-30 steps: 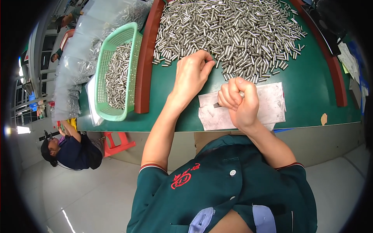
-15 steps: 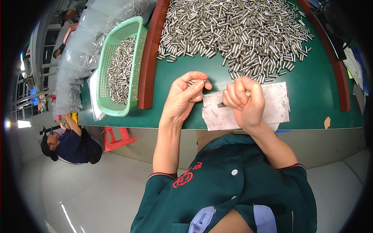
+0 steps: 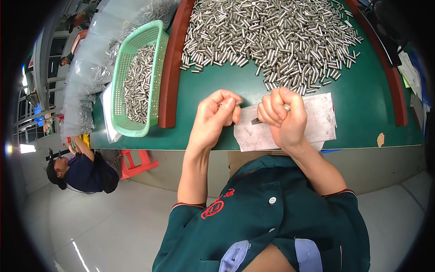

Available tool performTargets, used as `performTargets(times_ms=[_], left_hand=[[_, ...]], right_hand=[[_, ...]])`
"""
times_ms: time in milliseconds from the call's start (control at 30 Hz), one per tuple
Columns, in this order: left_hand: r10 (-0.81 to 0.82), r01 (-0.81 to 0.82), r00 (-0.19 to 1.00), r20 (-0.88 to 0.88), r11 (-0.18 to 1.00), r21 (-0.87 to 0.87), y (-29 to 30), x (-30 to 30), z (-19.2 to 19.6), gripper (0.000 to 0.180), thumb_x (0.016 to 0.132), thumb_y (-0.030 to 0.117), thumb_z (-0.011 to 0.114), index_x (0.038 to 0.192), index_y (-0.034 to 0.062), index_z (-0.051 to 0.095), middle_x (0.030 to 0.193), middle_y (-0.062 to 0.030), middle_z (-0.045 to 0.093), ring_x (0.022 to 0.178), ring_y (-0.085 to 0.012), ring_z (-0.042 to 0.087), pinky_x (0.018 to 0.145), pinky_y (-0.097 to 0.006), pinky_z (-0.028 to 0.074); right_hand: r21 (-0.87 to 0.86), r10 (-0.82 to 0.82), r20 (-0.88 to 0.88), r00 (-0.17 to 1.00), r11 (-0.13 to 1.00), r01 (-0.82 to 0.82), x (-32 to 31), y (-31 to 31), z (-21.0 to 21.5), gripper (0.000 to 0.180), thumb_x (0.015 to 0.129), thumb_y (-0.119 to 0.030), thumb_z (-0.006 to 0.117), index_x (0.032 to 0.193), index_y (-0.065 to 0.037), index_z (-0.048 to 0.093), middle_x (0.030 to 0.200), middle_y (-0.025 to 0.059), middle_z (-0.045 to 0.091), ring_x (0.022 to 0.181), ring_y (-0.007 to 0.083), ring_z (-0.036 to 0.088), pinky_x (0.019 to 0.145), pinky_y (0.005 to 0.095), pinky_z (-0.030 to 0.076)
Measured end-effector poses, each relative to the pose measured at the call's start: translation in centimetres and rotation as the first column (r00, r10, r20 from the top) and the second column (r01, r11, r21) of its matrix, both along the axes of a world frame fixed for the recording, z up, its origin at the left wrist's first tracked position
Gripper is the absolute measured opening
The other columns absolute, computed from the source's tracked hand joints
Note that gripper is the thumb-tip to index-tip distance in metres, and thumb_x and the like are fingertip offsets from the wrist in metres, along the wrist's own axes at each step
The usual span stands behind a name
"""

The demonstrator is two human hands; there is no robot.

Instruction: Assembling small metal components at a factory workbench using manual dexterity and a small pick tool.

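The left hand [image 3: 214, 117] hangs over the worktop [image 3: 248, 82], thumb and fingers pinched on what looks like a small metal pin [image 3: 238, 103], its bright end peeking out; whether others sit in the palm cannot be told. The right hand [image 3: 286, 120] is clenched round a slim tool [image 3: 255, 121], whose flat dark tip points toward the left hand above a stained white sheet [image 3: 319, 115]. The heap of metal pins [image 3: 272, 38] lies loose beyond both hands, and more lie in the green basket [image 3: 119, 77] left of the red-brown rail [image 3: 171, 90]. A light pinch that leaves the end exposed should serve best (smooth cylinders like these probably roll), with the tool's tip kept clear of the left fingers.
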State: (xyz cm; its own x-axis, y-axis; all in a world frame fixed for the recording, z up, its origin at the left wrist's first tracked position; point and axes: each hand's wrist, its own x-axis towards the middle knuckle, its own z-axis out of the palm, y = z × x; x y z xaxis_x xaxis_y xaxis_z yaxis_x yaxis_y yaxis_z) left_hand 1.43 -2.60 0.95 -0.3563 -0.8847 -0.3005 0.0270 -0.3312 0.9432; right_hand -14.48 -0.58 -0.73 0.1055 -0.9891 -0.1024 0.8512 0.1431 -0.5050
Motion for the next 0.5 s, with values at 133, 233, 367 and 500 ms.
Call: performTargets(times_ms=[133,233,367,500], left_hand=[[-0.044,0.222,0.837,0.546,0.938,-0.266,2.1,-1.0,0.9,0.009,0.086,0.007,0.047,0.083,-0.0010,0.049,0.056,-0.0025,0.046,0.050,-0.0089,0.042,0.046,-0.023,0.033],[0.127,0.383,0.610,0.782,0.817,-0.431,3.0,-1.6,0.8,0.006,0.083,0.005,0.051,0.083,0.0004,0.047,0.054,-0.0126,0.046,0.044,-0.0245,0.045,0.045,-0.031,0.037],[0.191,0.359,0.593,0.782,0.807,-0.469,3.1,-1.2,0.4,0.009,0.081,0.005,0.055,0.085,0.0004,0.048,0.053,-0.0099,0.046,0.043,-0.0207,0.044,0.044,-0.029,0.036],[0.148,0.345,0.613,0.776,0.834,-0.431,3.6,-1.1,0.8,0.013,0.076,0.004,0.059,0.081,0.0021,0.047,0.050,-0.0100,0.046,0.045,-0.0268,0.047,0.043,-0.035,0.037]], right_hand=[[-0.012,0.006,-0.015,1.000,1.000,-0.007,-0.1,-0.1,0.1,0.038,0.083,-0.017,0.032,0.047,-0.009,0.026,0.041,-0.0005,0.026,0.039,0.0075,0.019,0.039,0.0242,0.017],[-0.019,0.014,-0.015,1.000,1.000,-0.014,0.0,-0.1,0.4,0.038,0.083,-0.018,0.032,0.047,-0.009,0.027,0.041,-0.0003,0.026,0.039,0.0080,0.019,0.039,0.0244,0.018],[-0.030,0.007,-0.019,1.000,1.000,-0.008,0.0,-0.1,0.1,0.037,0.083,-0.018,0.032,0.047,-0.009,0.027,0.041,-0.0002,0.026,0.039,0.0081,0.019,0.039,0.0243,0.018],[-0.093,-0.011,0.019,1.000,0.996,0.013,-0.1,-0.1,-0.2,0.037,0.083,-0.017,0.032,0.047,-0.009,0.026,0.042,-0.0004,0.026,0.039,0.0077,0.018,0.040,0.0242,0.017]])
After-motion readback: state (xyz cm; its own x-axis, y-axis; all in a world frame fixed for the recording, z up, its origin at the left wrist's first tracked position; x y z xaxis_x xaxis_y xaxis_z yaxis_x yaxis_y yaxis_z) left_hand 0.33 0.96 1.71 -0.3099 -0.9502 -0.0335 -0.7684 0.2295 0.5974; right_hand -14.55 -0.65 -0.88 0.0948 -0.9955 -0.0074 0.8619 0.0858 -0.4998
